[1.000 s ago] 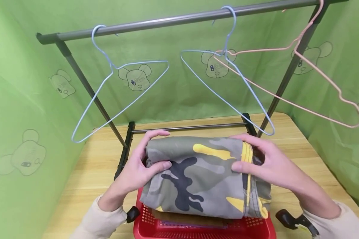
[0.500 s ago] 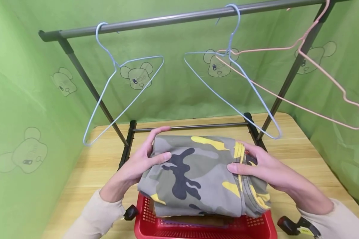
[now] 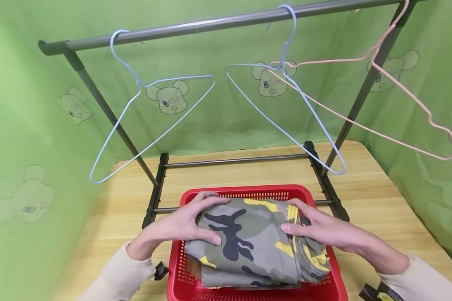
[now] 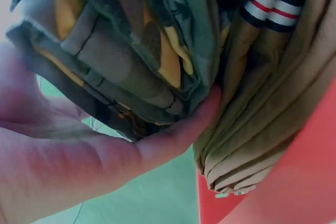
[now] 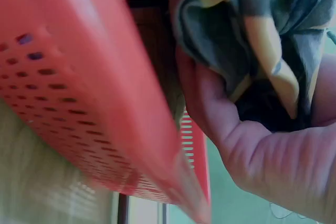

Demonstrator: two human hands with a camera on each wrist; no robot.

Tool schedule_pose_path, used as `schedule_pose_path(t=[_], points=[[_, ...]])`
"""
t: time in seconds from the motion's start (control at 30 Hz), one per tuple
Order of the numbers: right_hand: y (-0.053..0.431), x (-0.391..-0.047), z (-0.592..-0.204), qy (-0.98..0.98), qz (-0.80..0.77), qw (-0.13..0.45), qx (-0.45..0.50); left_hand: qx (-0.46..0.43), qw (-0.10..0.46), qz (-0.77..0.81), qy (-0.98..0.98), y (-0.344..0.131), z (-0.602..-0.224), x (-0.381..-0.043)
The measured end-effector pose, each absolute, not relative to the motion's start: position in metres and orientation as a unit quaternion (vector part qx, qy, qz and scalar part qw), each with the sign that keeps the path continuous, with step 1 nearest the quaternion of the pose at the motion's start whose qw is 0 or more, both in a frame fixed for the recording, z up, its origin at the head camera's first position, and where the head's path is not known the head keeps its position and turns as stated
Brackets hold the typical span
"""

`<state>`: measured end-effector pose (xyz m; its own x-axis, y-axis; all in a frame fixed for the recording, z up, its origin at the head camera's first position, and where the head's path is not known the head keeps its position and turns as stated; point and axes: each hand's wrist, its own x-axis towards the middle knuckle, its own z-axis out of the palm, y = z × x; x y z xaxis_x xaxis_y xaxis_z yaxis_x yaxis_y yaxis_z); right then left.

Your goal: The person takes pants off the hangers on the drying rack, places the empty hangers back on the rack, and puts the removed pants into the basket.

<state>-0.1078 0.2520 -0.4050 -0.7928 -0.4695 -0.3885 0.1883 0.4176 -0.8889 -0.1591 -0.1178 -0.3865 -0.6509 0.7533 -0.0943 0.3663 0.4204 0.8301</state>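
A folded camouflage garment (image 3: 263,238) in grey, black and yellow is held between my two hands, low over the red plastic basket (image 3: 248,190). My left hand (image 3: 181,223) grips its left end, thumb on top and fingers behind or beneath. At the other end my right hand (image 3: 324,225) grips it the same way. Under it lies a folded brown garment (image 4: 262,87) with a white, red and navy striped band, inside the basket. In the left wrist view, fingertips reach between the two garments. Whether the camouflage one rests fully on the brown one is hidden.
Across the back stands a dark metal rack (image 3: 199,28). Two blue hangers (image 3: 154,142) and a pink hanger (image 3: 361,125) hang from its bar. Its black feet (image 3: 324,184) rest on the wooden table (image 3: 116,217). Green curtains (image 3: 226,117) enclose the sides and back.
Both hands have lowered the camouflage garment and brought it nearer, into the basket's opening. The basket's far rim, covered before, now shows behind it.
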Motion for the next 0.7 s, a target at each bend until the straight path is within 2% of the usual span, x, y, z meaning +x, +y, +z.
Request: schedule_pose_path(t=[0.2,0.4,0.7], points=[[0.247,-0.112,-0.410,0.788,-0.526,0.299,-0.116,0.374,0.187,0.340,0.842,-0.120,-0.384,-0.152],[0.247,-0.116,-0.416,0.797,-0.508,0.300,-0.130,0.366,0.220,0.284,0.859,-0.118,-0.392,-0.149],[0.250,-0.110,-0.419,0.845,-0.444,0.240,-0.176,0.376,0.222,0.267,0.859,-0.116,-0.403,-0.147]])
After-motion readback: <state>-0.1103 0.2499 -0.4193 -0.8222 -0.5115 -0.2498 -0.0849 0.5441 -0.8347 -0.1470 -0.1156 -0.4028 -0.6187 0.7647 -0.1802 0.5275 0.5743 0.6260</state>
